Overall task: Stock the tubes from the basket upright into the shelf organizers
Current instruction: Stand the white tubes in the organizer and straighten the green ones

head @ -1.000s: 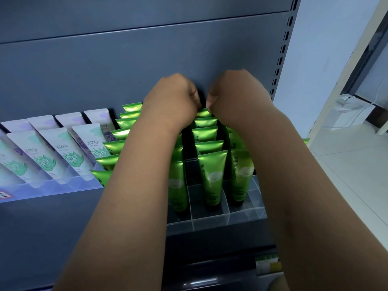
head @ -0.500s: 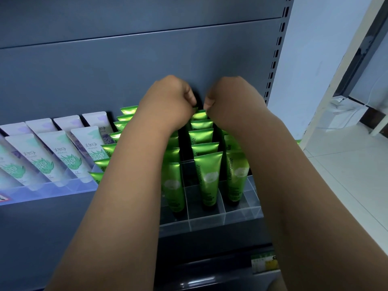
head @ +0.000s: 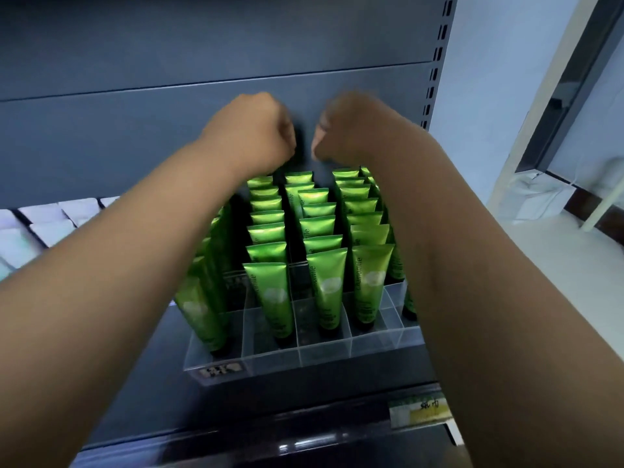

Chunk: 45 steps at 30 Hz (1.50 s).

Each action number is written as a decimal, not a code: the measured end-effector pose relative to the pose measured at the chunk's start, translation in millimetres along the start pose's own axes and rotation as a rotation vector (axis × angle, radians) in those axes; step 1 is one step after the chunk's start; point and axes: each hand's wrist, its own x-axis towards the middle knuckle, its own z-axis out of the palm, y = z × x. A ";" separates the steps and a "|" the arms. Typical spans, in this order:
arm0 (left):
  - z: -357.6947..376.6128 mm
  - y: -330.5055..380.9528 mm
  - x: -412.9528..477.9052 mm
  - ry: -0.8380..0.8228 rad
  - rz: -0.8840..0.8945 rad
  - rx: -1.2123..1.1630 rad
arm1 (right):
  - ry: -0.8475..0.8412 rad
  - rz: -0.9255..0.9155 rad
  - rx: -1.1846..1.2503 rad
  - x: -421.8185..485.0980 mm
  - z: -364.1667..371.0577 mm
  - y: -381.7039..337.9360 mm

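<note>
Head camera gives me both arms reaching over the stock to the rear of the shelf. My left hand (head: 256,130) and right hand (head: 358,130) sit side by side, apart from each other, just above the rearmost row. Both are curled into fists. I see no tube in or under either one, though the fingers themselves face away from me.

The glossy green plastic tubes (head: 327,288) stand cap-down, crimped ends up, in files inside the clear acrylic divided organizer (head: 320,354). Its partitions keep each file upright and leaning slightly back, which is why the rows stay neat. I judge the hands are up there to square off the back tubes against the dark grey metal back panel (head: 135,136), so every file packs tight from the rear.

The lanes look nearly full, with a little room left at the front wall. Pale white tubes (head: 44,224) lie in a neighbouring organizer to the left. The basket is out of view.
</note>
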 end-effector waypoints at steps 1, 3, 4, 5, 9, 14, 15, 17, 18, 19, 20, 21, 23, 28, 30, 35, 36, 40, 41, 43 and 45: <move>-3.0 -0.6 2.6 -0.048 0.032 0.029 | -0.023 -0.015 -0.008 3.4 -3.9 -3.4; -7.0 -2.1 7.5 -0.117 0.090 0.068 | -0.040 -0.021 -0.018 10.5 -6.1 -6.4; -8.8 -1.8 8.9 -0.141 0.108 0.080 | -0.037 -0.019 -0.024 13.2 -4.8 -7.3; -9.6 -0.9 10.4 -0.167 0.118 0.082 | -0.044 -0.012 -0.030 15.6 -2.8 -7.7; -4.9 1.4 18.9 -0.275 0.127 0.117 | -0.107 0.029 -0.033 19.1 4.0 -4.1; 3.0 3.8 26.8 -0.358 0.138 0.155 | -0.124 0.080 0.002 19.1 15.6 1.0; 4.1 5.2 27.4 -0.359 0.144 0.166 | -0.129 0.096 0.013 19.7 17.9 0.6; 7.1 7.3 29.0 -0.362 0.145 0.186 | -0.128 0.117 0.015 22.0 21.4 -1.3; 8.8 7.7 30.0 -0.364 0.142 0.196 | -0.129 0.123 0.013 23.2 23.5 -2.2; 10.6 8.0 30.3 -0.371 0.137 0.206 | -0.134 0.126 0.004 24.1 25.6 -2.6; 12.6 8.4 30.4 -0.376 0.133 0.218 | -0.136 0.130 -0.001 24.8 28.0 -2.5; 14.6 8.2 30.7 -0.375 0.131 0.232 | -0.136 0.132 -0.004 25.0 30.6 -2.0; 17.6 8.5 31.5 -0.359 0.137 0.257 | -0.145 0.145 -0.015 25.9 36.8 1.7; 22.2 7.6 32.2 -0.354 0.138 0.380 | -0.145 0.175 0.013 26.8 44.9 8.8; 25.5 6.1 31.7 -0.337 0.148 0.407 | -0.132 0.180 0.014 26.9 45.4 9.6; 30.3 3.6 30.9 -0.282 0.161 0.366 | -0.064 0.157 -0.011 24.7 47.3 11.2; 30.9 3.6 31.2 -0.285 0.154 0.346 | -0.057 0.151 -0.022 24.3 47.0 11.8; 32.3 6.2 30.9 -0.287 0.135 0.286 | -0.074 0.161 -0.069 24.4 41.4 14.9; 32.4 7.1 31.0 -0.287 0.130 0.272 | -0.084 0.166 -0.074 24.4 40.1 16.0; 31.9 9.8 30.6 -0.289 0.118 0.242 | -0.102 0.175 -0.077 25.3 38.6 18.4; 32.0 11.5 30.1 -0.302 0.102 0.216 | -0.115 0.182 -0.075 26.7 39.7 19.9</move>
